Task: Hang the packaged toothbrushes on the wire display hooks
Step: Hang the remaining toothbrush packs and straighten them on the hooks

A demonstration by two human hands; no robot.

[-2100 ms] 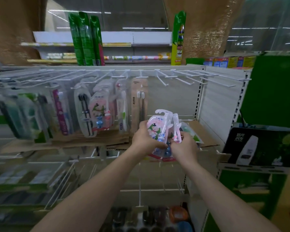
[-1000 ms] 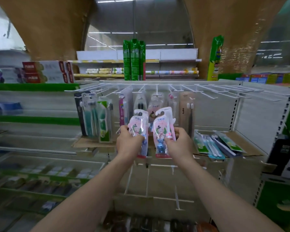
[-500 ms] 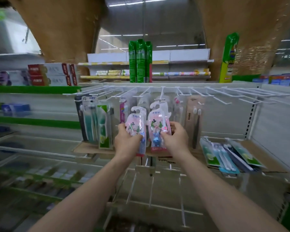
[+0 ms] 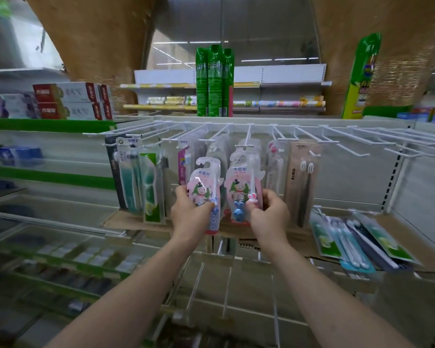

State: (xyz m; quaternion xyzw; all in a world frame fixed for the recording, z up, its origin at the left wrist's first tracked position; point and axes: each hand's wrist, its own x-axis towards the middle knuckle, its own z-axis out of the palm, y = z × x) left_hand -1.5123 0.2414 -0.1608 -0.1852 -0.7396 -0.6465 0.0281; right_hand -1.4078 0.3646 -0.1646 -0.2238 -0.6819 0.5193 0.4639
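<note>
Each hand pinched a pink children's toothbrush pack by its lower half — the left hand (image 4: 190,217) its pack (image 4: 206,189) below the wire hooks (image 4: 246,136), the right hand (image 4: 269,217) a pack (image 4: 241,187) whose top reached one hook's tip.
</note>
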